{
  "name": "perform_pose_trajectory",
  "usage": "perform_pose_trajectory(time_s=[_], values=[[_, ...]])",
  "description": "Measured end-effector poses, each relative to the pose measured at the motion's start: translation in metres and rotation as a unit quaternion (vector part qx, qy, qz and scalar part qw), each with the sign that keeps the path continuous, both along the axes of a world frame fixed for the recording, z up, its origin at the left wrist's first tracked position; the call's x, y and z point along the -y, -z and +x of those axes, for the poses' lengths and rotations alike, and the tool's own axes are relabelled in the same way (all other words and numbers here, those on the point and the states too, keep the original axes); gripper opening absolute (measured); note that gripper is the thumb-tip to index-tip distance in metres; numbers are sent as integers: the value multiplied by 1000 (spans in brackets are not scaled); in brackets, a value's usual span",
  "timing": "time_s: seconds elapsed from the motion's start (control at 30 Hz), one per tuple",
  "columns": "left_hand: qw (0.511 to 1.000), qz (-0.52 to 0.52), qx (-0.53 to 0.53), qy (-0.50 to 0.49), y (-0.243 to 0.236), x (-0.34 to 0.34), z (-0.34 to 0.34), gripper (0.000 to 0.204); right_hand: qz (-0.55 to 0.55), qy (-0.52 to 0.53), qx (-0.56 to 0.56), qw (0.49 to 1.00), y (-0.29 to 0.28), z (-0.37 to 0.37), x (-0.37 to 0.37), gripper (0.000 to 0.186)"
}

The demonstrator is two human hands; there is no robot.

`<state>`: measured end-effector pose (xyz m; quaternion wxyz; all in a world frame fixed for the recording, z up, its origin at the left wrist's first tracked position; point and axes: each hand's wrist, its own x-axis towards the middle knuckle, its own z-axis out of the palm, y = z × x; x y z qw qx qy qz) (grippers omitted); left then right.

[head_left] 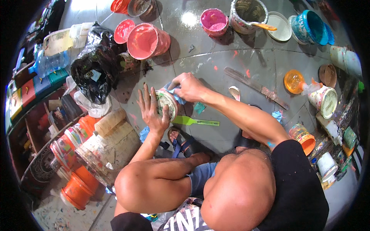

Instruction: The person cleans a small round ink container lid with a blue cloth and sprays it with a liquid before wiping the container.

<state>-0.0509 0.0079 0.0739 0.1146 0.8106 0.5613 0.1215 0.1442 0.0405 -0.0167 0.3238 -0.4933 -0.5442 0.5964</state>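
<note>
A small round paint tub with a pale, smeared top stands on the floor before my feet. My left hand, its fingers stained dark, lies spread against the tub's left side with the thumb over the top. At the tub's far right rim, my right hand is closed on a light blue cloth pressed against it. Just nearer than the tub lies a lime-green flat plastic tool, which neither hand touches. A scrap of teal cloth rests below my right wrist.
Farther off stand a coral paint bucket, a pink tub and a grey bucket with a brush across it. A long flat stick and a spoon lie right. Left are a black bag and a tipped drum.
</note>
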Motion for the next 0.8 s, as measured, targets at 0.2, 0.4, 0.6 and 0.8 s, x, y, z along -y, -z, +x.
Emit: perform_pose_trajectory(time_s=[0.2, 0.4, 0.6, 0.8], values=[[1000, -4, -6, 6, -7, -5, 13, 73, -65, -12, 124, 990, 47, -17, -7, 25], [1000, 4, 13, -4, -3, 1, -1, 73, 17, 14, 10, 1000, -11, -5, 0, 26], [1000, 2, 5, 4, -5, -4, 10, 73, -78, -39, 184, 979, 34, -15, -15, 27], [1000, 4, 12, 3, -1, -1, 7, 75, -41, 45, 24, 998, -3, 1, 16, 25]])
